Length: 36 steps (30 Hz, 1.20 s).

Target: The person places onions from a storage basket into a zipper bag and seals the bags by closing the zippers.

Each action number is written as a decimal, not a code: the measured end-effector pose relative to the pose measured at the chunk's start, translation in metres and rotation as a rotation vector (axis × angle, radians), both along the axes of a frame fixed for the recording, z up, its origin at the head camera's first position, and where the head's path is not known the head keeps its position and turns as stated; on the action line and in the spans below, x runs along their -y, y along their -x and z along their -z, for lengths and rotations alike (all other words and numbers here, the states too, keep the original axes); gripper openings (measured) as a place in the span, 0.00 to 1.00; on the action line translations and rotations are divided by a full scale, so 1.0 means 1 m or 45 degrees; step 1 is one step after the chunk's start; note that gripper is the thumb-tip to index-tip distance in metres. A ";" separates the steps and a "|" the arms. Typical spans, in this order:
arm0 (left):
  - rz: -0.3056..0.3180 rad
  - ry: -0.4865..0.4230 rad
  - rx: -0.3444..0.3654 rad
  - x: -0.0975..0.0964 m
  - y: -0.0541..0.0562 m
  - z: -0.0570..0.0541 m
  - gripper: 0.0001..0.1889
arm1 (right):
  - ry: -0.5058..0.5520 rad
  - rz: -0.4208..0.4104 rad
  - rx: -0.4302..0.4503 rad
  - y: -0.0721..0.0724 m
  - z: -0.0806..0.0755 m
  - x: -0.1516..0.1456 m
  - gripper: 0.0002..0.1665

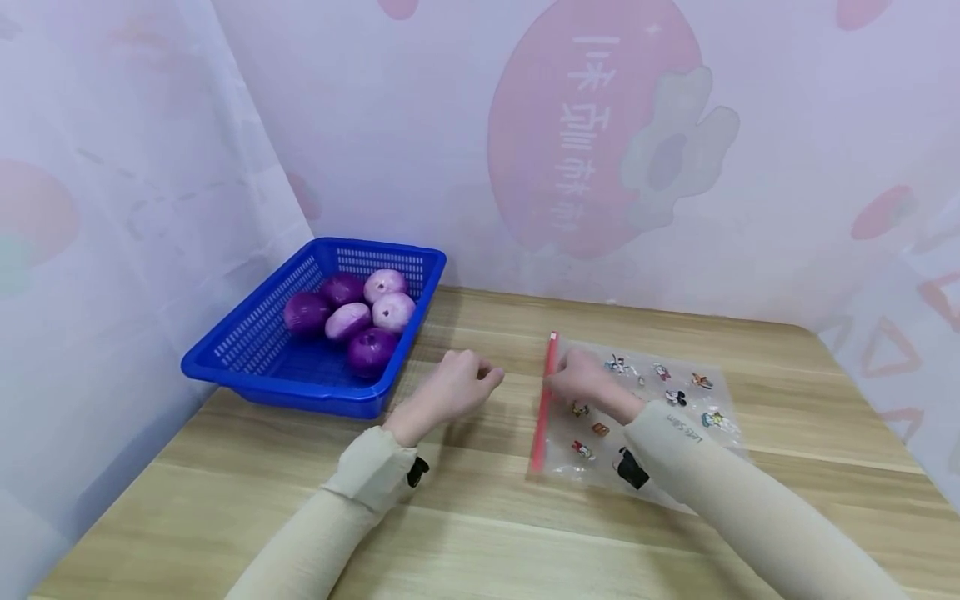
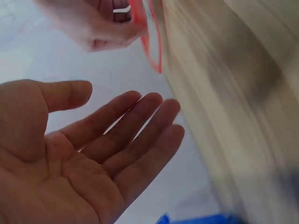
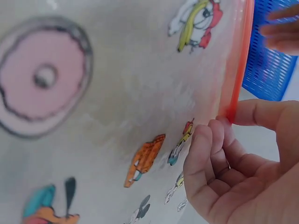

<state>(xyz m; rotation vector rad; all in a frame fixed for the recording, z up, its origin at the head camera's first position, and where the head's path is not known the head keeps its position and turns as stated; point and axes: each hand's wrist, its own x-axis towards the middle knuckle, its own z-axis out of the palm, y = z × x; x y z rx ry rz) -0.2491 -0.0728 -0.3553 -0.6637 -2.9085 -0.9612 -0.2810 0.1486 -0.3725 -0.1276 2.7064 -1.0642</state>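
Note:
A clear zip bag [image 1: 645, 425] printed with cartoon figures lies on the wooden table at the right, its red closure strip [image 1: 542, 425] along the left edge. My right hand [image 1: 588, 382] pinches that strip between thumb and fingers, which the right wrist view shows up close. Between the bag and a blue basket [image 1: 300, 390], my left hand [image 1: 453, 385] hovers over the table. Its palm and loosely spread fingers [image 2: 126, 135] hold nothing in the left wrist view. Several purple onions [image 1: 372, 352] lie inside the basket, some dark and some paler.
The wooden table [image 1: 450, 517] extends under everything. A pale printed cloth [image 1: 420, 150] hangs behind it and along the left side. The blue basket stands close to that cloth at the back left.

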 end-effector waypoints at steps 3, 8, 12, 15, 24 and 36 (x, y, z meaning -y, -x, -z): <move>0.041 -0.120 0.127 -0.008 0.006 0.002 0.23 | 0.093 0.031 0.002 -0.002 -0.009 -0.006 0.15; 0.048 -0.468 0.504 -0.024 0.015 0.005 0.17 | 0.217 0.032 0.026 -0.008 -0.032 -0.015 0.11; 0.076 -0.775 0.740 -0.039 0.021 0.009 0.17 | 0.371 0.048 0.089 -0.012 -0.049 -0.020 0.09; 0.083 -0.952 0.818 -0.047 0.021 0.011 0.15 | 0.464 0.071 0.136 -0.013 -0.057 -0.022 0.10; 0.001 -1.154 0.776 -0.061 0.011 0.001 0.10 | 0.438 0.057 0.076 -0.023 -0.070 -0.022 0.09; -0.009 -1.249 0.690 -0.058 0.005 -0.006 0.08 | 0.187 0.089 -0.137 -0.035 -0.095 -0.017 0.06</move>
